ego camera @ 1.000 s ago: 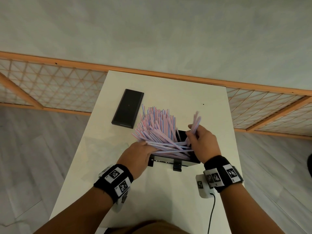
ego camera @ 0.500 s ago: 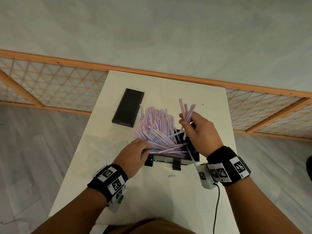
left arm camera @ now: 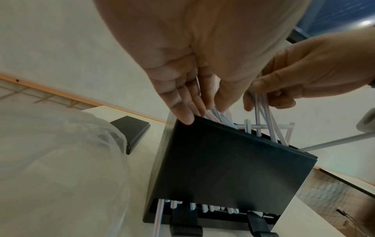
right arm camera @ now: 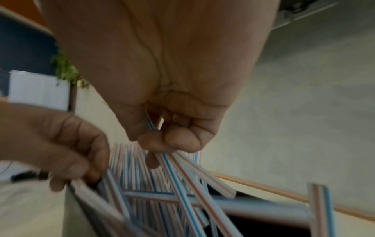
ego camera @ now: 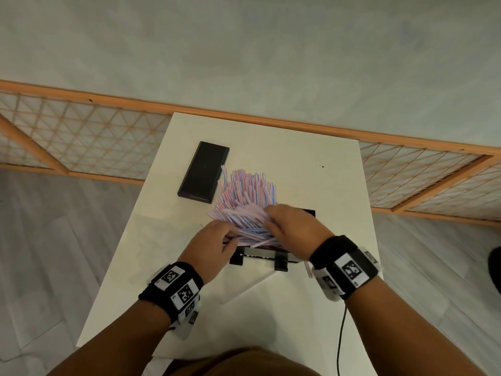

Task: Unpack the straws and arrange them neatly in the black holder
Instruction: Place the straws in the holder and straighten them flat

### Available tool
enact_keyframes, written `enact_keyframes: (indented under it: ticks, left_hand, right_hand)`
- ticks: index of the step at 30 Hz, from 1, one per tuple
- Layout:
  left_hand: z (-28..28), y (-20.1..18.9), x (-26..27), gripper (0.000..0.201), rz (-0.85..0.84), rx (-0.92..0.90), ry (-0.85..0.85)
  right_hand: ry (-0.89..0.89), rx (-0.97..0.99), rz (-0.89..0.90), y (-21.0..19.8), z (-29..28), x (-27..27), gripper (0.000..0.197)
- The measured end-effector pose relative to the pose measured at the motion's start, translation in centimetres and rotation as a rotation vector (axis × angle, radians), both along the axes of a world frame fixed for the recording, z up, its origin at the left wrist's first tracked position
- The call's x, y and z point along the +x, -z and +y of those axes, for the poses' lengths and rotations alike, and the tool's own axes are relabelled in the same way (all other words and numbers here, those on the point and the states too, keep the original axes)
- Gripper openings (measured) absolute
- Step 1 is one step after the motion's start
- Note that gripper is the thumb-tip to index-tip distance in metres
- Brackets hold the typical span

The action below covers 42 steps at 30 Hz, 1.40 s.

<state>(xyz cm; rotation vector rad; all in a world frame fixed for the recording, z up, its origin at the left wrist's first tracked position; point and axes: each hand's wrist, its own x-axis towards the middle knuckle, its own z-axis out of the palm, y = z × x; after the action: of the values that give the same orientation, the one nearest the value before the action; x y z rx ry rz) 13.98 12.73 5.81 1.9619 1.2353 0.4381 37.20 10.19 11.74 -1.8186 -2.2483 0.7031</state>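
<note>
The black holder (ego camera: 282,257) stands near the table's front, with pink-and-blue striped straws (ego camera: 249,194) fanning out of it to the far left. My left hand (ego camera: 230,238) grips the leaning bundle at the holder's left rim; in the left wrist view its fingers (left arm camera: 182,110) touch the holder (left arm camera: 223,168) top corner with straws between fingers and thumb. My right hand (ego camera: 271,221) is over the holder's middle, and in the right wrist view it (right arm camera: 160,144) pinches a few straws (right arm camera: 182,184) that point down into the box. Several straws lie crosswise on the rim.
A flat black lid (ego camera: 203,172) lies at the back left of the white table (ego camera: 298,164). A clear plastic wrapper (left arm camera: 61,160) sits left of the holder. One straw (ego camera: 307,268) pokes out at the holder's right front. A cable (ego camera: 340,343) hangs from my right wrist.
My right hand raised a few straws above the holder, then brought them down and leftward onto the bundle. My left hand has stayed on the bundle at the left rim.
</note>
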Motion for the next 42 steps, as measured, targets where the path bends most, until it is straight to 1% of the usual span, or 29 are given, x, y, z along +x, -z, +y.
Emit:
enact_keyframes:
  ticks: [1, 4, 6, 8, 10, 11, 14, 15, 17, 18, 19, 21, 23, 25, 27, 29, 31, 32, 34, 35, 39, 42]
  left_hand:
    - [0.0, -0.1, 0.1, 0.013, -0.024, -0.022, -0.042]
    - [-0.3, 0.1, 0.1, 0.039, -0.112, -0.085, -0.216]
    - [-0.5, 0.3, -0.2, 0.049, -0.152, -0.074, -0.268]
    - [-0.7, 0.4, -0.5, 0.059, -0.200, -0.084, -0.268]
    - [-0.6, 0.3, -0.6, 0.071, -0.173, -0.084, -0.249]
    - [-0.6, 0.0, -0.6, 0.072, -0.138, -0.073, -0.237]
    - [-0.6, -0.4, -0.5, 0.064, -0.090, -0.043, -0.199]
    - [-0.5, -0.3, -0.6, 0.060, -0.092, -0.037, -0.196]
    - [-0.4, -0.2, -0.7, 0.047, -0.082, -0.013, -0.173]
    - [-0.3, -0.1, -0.7, 0.040, -0.064, 0.006, -0.150]
    - [-0.2, 0.0, -0.7, 0.033, -0.046, 0.025, -0.124]
    - [0.0, 0.2, -0.7, 0.024, -0.017, 0.053, -0.081]
    - [0.3, 0.3, -0.5, 0.018, 0.037, 0.065, -0.051]
    - [0.6, 0.2, -0.3, 0.014, 0.083, 0.077, -0.032]
    - [0.7, -0.2, -0.4, 0.013, 0.086, 0.101, -0.026]
    - [0.5, -0.7, -0.7, 0.014, 0.084, 0.107, -0.030]
    - [0.2, -1.0, -1.3, 0.021, 0.109, 0.087, -0.009]
    - [0.0, -1.0, -1.7, 0.027, 0.135, 0.079, 0.018]
    - [-0.3, -0.8, -2.2, 0.036, 0.200, 0.098, 0.088]
    - [-0.5, -0.6, -2.3, 0.036, 0.221, 0.111, 0.109]
    - [-0.5, 0.0, -2.0, 0.025, 0.207, 0.148, 0.099]
    - [-0.1, 0.1, -1.5, 0.016, 0.190, 0.172, 0.093]
  right_hand:
    - [-0.020, -0.026, -0.051, 0.7, 0.0, -0.5, 0.018]
    - [-0.063, -0.091, -0.218, 2.7, 0.3, -1.8, 0.023]
    - [-0.096, -0.120, -0.295, 3.5, 0.4, -2.5, 0.025]
    - [-0.046, -0.157, -0.254, 4.0, 0.5, -2.9, 0.028]
    - [0.006, -0.172, -0.150, 3.9, 0.3, -2.9, 0.029]
    - [0.021, -0.159, -0.098, 3.6, 0.2, -2.8, 0.030]
    - [0.110, -0.049, 0.061, 1.4, -1.0, -1.8, 0.037]
    - [0.149, 0.007, 0.118, 0.4, -1.6, -1.5, 0.035]
    - [0.177, 0.098, 0.215, -1.4, -3.2, -1.3, 0.021]
    - [0.152, 0.107, 0.246, -2.2, -4.1, -1.4, 0.015]
    - [0.111, 0.091, 0.258, -2.5, -5.0, -1.7, 0.013]
    - [0.011, 0.011, 0.254, -2.3, -6.6, -2.7, 0.015]
    - [-0.076, -0.120, 0.192, -0.4, -7.6, -4.0, 0.022]
    - [-0.102, -0.287, 0.087, 3.2, -8.4, -5.1, 0.031]
    - [-0.112, -0.427, -0.068, 7.5, -8.8, -5.9, 0.037]
    - [-0.141, -0.459, -0.199, 11.2, -8.7, -6.4, 0.033]
    - [-0.150, -0.442, -0.264, 13.7, -8.6, -6.8, 0.028]
    - [-0.152, -0.425, -0.289, 14.5, -8.5, -6.8, 0.029]
    - [-0.142, -0.385, -0.309, 15.8, -8.5, -6.8, 0.034]
    - [-0.134, -0.367, -0.313, 16.1, -8.5, -6.8, 0.036]
    - [-0.124, -0.323, -0.320, 17.0, -8.8, -6.9, 0.033]
    - [-0.118, -0.327, -0.299, 15.4, -8.8, -7.2, 0.026]
